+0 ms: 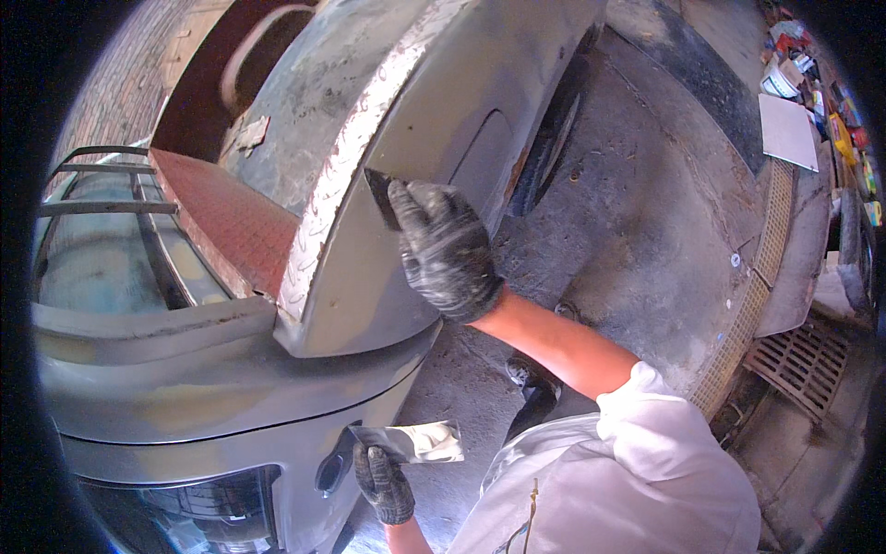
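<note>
My right hand [449, 254], in a dark grey work glove, is closed on a thin black flat spreader [380, 196]. Its blade lies against the grey side panel [420, 129] of a pickup truck, just below the bed's top rail. Lower down, my gloved left hand [383, 485] grips a flat metal plate [383, 438] by its edge. Pale, creamy filler [437, 441] covers the plate's right end. This hand is beside the truck's rear corner, near a dark oval recess [334, 469]. Dull yellowish patches show on the grey bodywork.
A worn tread-plate rail [355, 148] tops the bed side. At left are the truck's cab end and dark bars [111, 209]. A dark panel [706, 83] lies on the concrete floor. Metal grates [801, 363] and cluttered containers [783, 78] line the right side.
</note>
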Demonstrator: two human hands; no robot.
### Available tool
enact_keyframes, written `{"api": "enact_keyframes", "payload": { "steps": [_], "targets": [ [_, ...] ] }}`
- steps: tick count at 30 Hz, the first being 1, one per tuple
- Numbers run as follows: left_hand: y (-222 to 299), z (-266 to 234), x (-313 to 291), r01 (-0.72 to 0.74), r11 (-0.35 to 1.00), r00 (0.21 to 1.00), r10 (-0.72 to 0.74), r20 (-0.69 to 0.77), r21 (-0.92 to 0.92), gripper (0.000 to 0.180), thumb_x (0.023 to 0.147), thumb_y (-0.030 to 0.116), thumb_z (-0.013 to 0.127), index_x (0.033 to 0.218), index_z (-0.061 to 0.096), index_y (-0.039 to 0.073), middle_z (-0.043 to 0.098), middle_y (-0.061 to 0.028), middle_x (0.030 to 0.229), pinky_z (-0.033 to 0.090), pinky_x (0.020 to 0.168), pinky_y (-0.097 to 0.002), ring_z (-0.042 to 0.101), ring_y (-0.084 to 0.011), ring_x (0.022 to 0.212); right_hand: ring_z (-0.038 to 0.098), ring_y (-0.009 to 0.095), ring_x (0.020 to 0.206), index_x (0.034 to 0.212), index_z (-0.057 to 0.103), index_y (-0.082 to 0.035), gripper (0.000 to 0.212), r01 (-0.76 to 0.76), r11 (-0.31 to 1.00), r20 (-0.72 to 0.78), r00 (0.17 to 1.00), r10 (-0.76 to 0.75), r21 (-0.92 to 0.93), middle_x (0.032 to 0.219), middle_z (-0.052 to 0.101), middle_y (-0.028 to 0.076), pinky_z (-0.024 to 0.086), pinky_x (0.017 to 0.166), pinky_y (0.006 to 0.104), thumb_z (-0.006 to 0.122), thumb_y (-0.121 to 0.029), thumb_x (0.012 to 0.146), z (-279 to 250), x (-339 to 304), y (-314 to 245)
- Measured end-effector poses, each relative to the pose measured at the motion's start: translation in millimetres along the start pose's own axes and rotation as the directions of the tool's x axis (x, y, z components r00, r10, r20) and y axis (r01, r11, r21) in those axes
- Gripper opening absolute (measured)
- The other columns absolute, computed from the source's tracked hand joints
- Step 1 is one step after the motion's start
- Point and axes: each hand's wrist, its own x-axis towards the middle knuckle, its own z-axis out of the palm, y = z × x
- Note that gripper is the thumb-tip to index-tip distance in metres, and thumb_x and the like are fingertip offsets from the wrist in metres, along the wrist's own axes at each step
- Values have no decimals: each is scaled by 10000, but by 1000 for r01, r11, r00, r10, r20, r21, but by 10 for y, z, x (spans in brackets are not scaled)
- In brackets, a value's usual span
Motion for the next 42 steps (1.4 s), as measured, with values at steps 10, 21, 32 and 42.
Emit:
{"api": "enact_keyframes", "payload": {
  "steps": [10,21,32,42],
  "targets": [
    [26,-19,55,6,998,997,-2,77,-61,310,984,166,598,1272,576,53,616,-37,1197,469,934,-299,571,-135,1056,570,365,1010,1259,575,-1,489,80,992,6,997,-80,-101,1127,590,191,468,895,479,606,-98,780,-109,348,190],
    [62,9,59,62,998,996,-63,59,19,407,992,268,587,1304,521,13,578,-49,1220,422,981,-319,525,-151,1103,592,377,996,1180,617,-6,359,18,999,-127,992,-13,39,1073,624,199,470,909,476,598,-54,824,-218,247,553],
    [135,102,89,26,996,997,-31,67,82,330,1001,307,570,1196,569,41,583,15,1026,440,807,-251,523,-86,917,567,374,1057,1261,583,4,504,20,1000,58,998,-20,1,1143,591,191,463,933,484,599,-79,764,9,-246,189],
    [193,46,43,-89,990,991,99,93,-107,182,1008,249,566,1050,595,74,565,44,926,426,739,-235,502,-66,828,589,336,1063,1210,654,-49,436,61,998,-2,998,-61,-13,1147,625,148,472,956,432,552,46,798,-295,34,325]
  ]
}}
